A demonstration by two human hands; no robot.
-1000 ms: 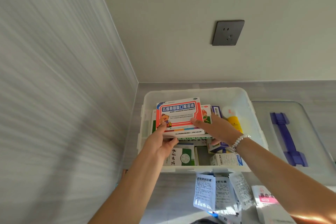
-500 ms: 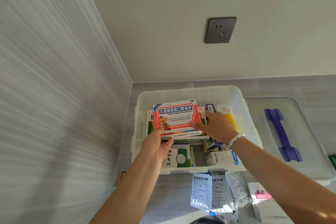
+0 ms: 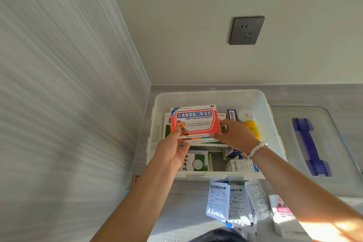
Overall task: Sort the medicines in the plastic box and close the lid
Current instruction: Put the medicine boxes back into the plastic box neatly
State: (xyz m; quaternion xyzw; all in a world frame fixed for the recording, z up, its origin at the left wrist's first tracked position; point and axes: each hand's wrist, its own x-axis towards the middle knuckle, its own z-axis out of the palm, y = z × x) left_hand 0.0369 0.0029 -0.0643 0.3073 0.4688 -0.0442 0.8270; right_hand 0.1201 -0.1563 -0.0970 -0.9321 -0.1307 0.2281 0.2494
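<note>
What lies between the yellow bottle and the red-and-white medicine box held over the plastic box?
In the head view, a purple-and-white carton stands between the yellow bottle and the red-and-white medicine box.

A single wide-angle view, taken from a camera worn on the person's head. It looks forward and steeply down over both outstretched forearms onto a grey bench (image 3: 176, 202) set into a room corner. The translucent plastic box (image 3: 210, 98) sits just below the middle of the frame, within arm's reach. The left hand (image 3: 172, 151) and right hand (image 3: 235, 135) enter from the bottom edge. The upper half shows the back wall with a dark wall socket (image 3: 247, 30); a side wall fills the left, stretched and smeared by the lens. There is only this one view, so nothing is shared with another camera.
</note>
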